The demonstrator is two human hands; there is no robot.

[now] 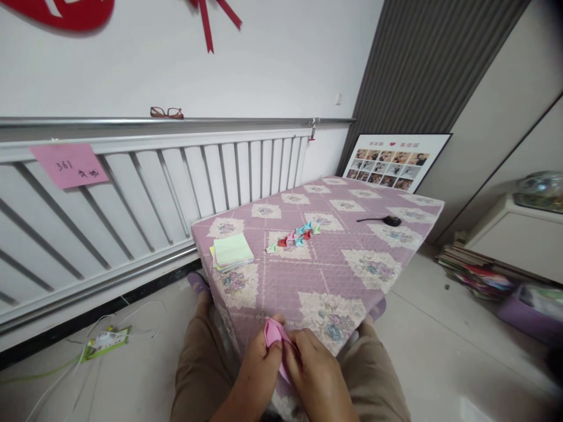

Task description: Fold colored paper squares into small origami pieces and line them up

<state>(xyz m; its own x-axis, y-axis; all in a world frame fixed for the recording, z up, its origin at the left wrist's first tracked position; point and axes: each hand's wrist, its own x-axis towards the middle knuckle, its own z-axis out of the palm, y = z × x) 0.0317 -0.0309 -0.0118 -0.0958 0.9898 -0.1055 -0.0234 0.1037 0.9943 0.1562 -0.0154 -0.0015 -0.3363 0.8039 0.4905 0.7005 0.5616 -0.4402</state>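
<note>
Just over the near edge of the table, a small piece of folded pink paper (pixel 273 333) is gripped between both hands. My left hand (pixel 258 364) pinches its left side, with the thumb pressed on the front. My right hand (pixel 314 366) closes on its right side, and those fingers partly cover the paper. On the cloth beyond lies a cluster of small folded paper pieces (pixel 290 237) in red, blue, pink and green. A stack of square paper sheets (pixel 233 250), pale green on top, sits at the table's left side.
The table (pixel 281 287) wears a purple flowered cloth. A black round-headed object with a thin handle (pixel 391 221) lies on its right part. A white radiator (pixel 211 176) runs along the left, with glasses (pixel 167 112) on the pipe above. Cables (pixel 94 346) lie on the floor.
</note>
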